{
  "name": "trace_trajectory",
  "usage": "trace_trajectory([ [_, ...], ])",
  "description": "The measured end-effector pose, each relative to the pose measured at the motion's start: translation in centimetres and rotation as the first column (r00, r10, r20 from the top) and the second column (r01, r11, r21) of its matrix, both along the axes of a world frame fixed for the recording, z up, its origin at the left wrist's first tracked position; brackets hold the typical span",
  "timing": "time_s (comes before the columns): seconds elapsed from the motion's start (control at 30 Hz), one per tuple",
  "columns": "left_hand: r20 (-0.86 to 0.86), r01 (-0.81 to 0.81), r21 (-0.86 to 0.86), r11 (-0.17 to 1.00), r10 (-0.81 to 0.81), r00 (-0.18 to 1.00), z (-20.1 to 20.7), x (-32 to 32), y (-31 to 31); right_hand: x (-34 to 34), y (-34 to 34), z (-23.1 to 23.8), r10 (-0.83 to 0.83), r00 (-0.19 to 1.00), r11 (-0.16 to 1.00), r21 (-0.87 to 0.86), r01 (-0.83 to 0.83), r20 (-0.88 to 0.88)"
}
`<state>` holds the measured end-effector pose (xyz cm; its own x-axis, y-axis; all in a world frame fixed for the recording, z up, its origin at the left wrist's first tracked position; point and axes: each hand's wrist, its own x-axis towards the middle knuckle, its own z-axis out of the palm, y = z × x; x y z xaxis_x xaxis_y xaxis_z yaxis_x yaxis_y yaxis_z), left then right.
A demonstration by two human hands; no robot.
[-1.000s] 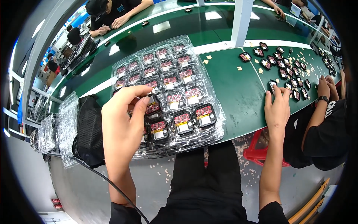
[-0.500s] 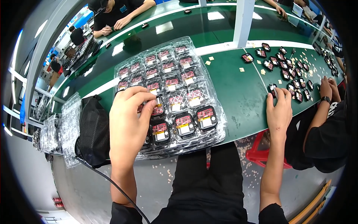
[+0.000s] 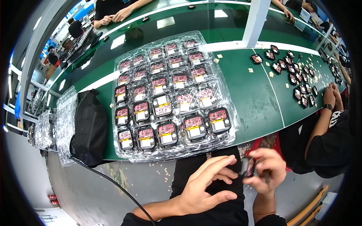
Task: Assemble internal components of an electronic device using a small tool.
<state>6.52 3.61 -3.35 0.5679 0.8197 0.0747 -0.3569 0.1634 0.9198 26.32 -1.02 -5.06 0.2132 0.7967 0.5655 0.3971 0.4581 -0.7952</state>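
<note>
Over my lap, my right hand [image 3: 268,171] grips a small square black-cased device [image 3: 248,167], smeared by motion, with a bit of red showing. Facing it from the left is my left hand [image 3: 203,186], its fingers spread and nothing in them, a small gap short of the device. Beyond both hands, a stack of clear plastic trays [image 3: 227,88] lies at the bench edge. Its top tray holds rows of similar black-framed devices [image 3: 219,121] with red circuit boards, white blocks and yellow strips.
The green bench [image 3: 256,98] carries a loose cluster of devices [image 3: 298,77] and small beige scraps at right. A black mesh bag [image 3: 89,130], a black cable [image 3: 113,182] and more clear trays [image 3: 65,128] are at left. A co-worker's hands [image 3: 332,96] rest far right; a white post [image 3: 255,24] stands behind.
My left hand has left the tray and come down over my lap, open. My right hand has come back from the bench with a device picked from beside the cluster.
</note>
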Motion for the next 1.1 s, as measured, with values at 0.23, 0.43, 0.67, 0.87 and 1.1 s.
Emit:
trace_trajectory([
  [0.23, 0.135, -0.009, 0.005, 1.000, 0.008, 0.991, -3.3, -0.8, 0.0, -2.5, -0.6, -0.9, 0.168, 0.986, 0.980, -0.110, -0.167, -0.006],
  [0.43, 0.088, -0.209, -0.161, 0.965, 0.225, 0.970, -3.8, -1.9, -0.6, -3.2, -0.1, -0.3, 0.129, 0.990, 0.964, -0.241, -0.112, 0.055],
  [0.67, 0.086, -0.223, -0.202, 0.954, 0.244, 0.966, -4.1, -2.3, -0.7, -3.5, 0.3, -0.3, -0.007, 0.891, 0.996, -0.072, 0.045, 0.453],
  [0.87, 0.092, -0.223, -0.184, 0.957, 0.242, 0.966, -4.2, -2.3, -0.8, -3.7, -0.3, -0.1, -0.061, 0.787, 0.998, 0.017, 0.064, 0.614],
  [1.1, -0.094, -0.173, 0.203, 0.964, 0.195, 0.976, -4.5, -3.3, -0.2, -3.5, -0.2, 0.5, -0.047, 0.726, 0.998, 0.005, 0.059, 0.686],
])
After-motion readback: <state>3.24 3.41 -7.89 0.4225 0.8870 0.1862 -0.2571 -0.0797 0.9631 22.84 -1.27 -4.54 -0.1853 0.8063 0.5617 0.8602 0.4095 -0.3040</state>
